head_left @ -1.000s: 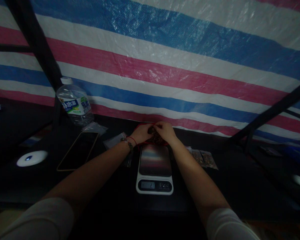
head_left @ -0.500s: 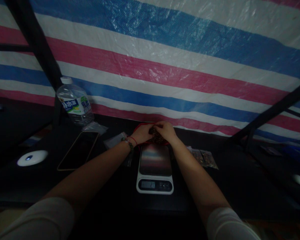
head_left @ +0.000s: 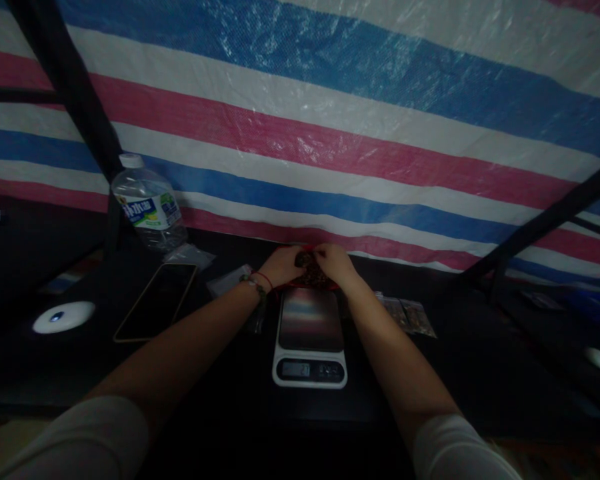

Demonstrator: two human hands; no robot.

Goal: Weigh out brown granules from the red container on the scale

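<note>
Hanging behind everything is a striped tarp (head_left: pixel 330 120), blue/white/pink bands, filling most of the head view, w/ dark frame bars crossing at both sides. Below it a black table (head_left: pixel 480 373), very dim. Next in size: a kitchen scale (head_left: pixel 310 337), white body w/ shiny steel platter, nothing on the platter, display facing the person but digits too dim to read. Left of it a phone (head_left: pixel 156 300) lies face up, long axis running away from the person; a water bottle (head_left: pixel 150 208) stands upright behind it by the tarp. A white puck light (head_left: pixel 64 316) sits far left. Small clear packets (head_left: pixel 410 317) lie just right of the scale. Both hands meet just beyond the scale's far edge: left hand (head_left: pixel 280 265), w/ beaded bracelet at the wrist, and right hand (head_left: pixel 334 262), fingers curled inward, both pinching a small bag of brownish bits (head_left: pixel 311 270) w/ a red rim. Bag is between the two hands, at equal reach of each, held just past the platter, not on it. Grip looks closed on the bag from both sides; exact finger placement can't be made out.
</note>
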